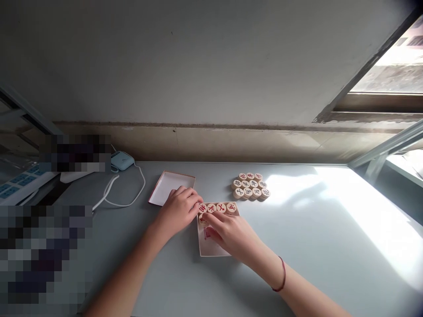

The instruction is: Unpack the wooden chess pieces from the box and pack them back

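With the left hand [178, 210] steadying the shallow box [211, 251] on the counter [313, 246], the right hand [231, 235], fingers pinched on a wooden disc [202, 219], should seat it flat under the row of discs [217, 208], without nudging them.

Grey table [330, 246] (sunlit at right), plain wall [198, 61], window [390, 79] at upper right
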`<state>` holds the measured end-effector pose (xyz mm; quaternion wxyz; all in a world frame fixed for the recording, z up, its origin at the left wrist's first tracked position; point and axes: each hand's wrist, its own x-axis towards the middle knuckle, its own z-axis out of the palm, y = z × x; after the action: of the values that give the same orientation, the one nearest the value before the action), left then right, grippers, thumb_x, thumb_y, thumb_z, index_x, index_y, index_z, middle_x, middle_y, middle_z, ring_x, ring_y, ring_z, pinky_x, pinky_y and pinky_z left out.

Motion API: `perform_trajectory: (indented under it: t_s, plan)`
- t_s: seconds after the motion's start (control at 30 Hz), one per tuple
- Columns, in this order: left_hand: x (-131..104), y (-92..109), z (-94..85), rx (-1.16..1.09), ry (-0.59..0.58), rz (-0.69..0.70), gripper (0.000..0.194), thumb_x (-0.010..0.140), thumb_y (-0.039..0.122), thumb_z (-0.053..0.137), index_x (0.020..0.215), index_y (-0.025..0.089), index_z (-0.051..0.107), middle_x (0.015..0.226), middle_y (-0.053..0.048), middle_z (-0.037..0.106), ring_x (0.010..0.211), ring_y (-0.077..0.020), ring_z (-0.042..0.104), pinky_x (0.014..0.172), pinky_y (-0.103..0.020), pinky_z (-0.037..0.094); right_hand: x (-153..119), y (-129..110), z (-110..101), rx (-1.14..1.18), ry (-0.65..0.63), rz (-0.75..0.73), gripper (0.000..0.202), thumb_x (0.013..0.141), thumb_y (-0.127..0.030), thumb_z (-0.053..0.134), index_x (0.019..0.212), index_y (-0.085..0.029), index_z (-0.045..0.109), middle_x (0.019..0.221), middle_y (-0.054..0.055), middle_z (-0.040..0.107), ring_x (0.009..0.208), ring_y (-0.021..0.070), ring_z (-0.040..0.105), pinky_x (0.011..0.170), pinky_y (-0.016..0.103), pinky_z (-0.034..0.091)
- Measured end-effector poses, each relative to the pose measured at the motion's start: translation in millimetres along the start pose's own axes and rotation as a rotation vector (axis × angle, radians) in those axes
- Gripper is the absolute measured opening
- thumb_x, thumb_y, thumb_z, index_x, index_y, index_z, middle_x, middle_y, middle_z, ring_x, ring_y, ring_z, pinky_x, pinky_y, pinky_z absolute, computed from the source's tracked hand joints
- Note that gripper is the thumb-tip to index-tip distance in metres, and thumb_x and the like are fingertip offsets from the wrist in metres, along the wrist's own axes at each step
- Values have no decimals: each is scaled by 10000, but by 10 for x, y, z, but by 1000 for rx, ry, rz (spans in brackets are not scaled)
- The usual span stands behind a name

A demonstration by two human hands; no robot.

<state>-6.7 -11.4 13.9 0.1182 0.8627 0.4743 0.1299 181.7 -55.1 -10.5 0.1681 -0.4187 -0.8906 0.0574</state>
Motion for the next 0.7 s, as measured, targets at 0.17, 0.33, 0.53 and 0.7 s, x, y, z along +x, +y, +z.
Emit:
perform_trajectory:
  t_s: [0.17, 0.33, 0.53, 0.7]
  plan:
    - [-8, 21, -8, 19, -13, -7, 271, 924, 155, 377, 900, 218, 639, 950, 3, 659, 932, -201, 556, 812, -360, 410, 17, -32, 35, -29, -25, 10, 136, 856, -97, 489, 869, -205, 571, 751, 24, 662, 534, 149, 550, 455, 276, 294]
    - [-4, -17, 9, 5, -19, 0, 235, 918, 156, 411, 900, 216, 637, 962, -5, 664, 937, -196, 562, 798, -359, 416, 28, 66, -85, 118, -1, 62, 202, 879, -219, 529, 1074, -219, 582, 890, 38, 700, 617, 160, 607, 497, 264, 372]
    - [0, -51, 38, -18, -2, 11, 234, 914, 148, 425, 904, 222, 648, 963, -22, 672, 954, -205, 570, 809, -365, 411, 358, 749, -447, -59, 65, 553, 285, 919, -328, 456, 1109, -196, 622, 1111, 91, 667, 747, 185, 648, 616, 282, 440]
    - [1, -36, 46, -16, -2, 26, 227, 914, 152, 436, 908, 221, 652, 953, -19, 673, 936, -205, 569, 792, -365, 407, 644, 1161, -507, -110, -202, 735, 313, 856, -335, 510, 1089, -196, 665, 1014, 100, 701, 823, 222, 653, 584, 265, 401]
